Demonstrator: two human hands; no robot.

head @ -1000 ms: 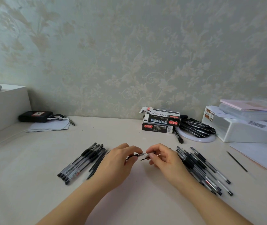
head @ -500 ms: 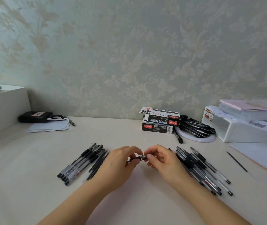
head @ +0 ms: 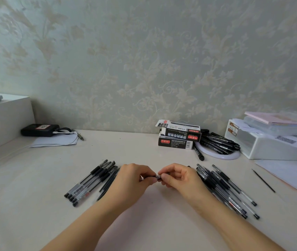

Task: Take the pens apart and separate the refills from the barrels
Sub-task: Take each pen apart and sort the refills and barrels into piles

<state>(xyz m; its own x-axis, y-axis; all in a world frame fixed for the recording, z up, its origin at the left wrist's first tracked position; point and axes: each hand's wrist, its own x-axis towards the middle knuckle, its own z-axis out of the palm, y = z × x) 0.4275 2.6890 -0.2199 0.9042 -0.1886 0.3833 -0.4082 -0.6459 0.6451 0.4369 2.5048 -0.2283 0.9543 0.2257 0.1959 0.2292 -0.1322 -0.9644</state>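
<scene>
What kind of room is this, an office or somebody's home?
Most likely a desk at home, though I can't be sure. The wall has flowery wallpaper, the pale table holds small pen boxes and piles of pens, and a white storage box is stacked with papers.

Pale green wallpaper point(head: 144, 60) is showing a cream leaf-and-vine pattern. The table point(head: 144, 151) is looking off-white. Black and clear pens point(head: 89, 180) are lying at left, and black boxes point(head: 178, 136) with red labels are sitting far right beside a white container point(head: 270, 147).
</scene>
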